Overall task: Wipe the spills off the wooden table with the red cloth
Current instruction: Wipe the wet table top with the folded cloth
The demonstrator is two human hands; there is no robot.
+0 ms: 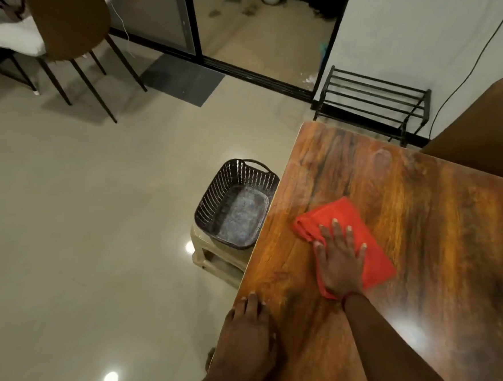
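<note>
The surface (420, 232) is wood with a strong dark grain, glossy enough to throw back a bright lamp glare near its front. A paler, hazy film dulls the shine along its left edge. The red cloth (346, 217) looks soft, matt and finely napped. The basket (214, 199) is dark perforated plastic. The floor (94, 209) is smooth, pale and reflective. The rack (375, 100) is black metal bars.

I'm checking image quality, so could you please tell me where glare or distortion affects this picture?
Head view: bright lamp glare sits on the wooden table near the right forearm and in spots on the floor; wide-angle distortion bends the sliding door frame; the red cloth stays fairly sharp.
</note>
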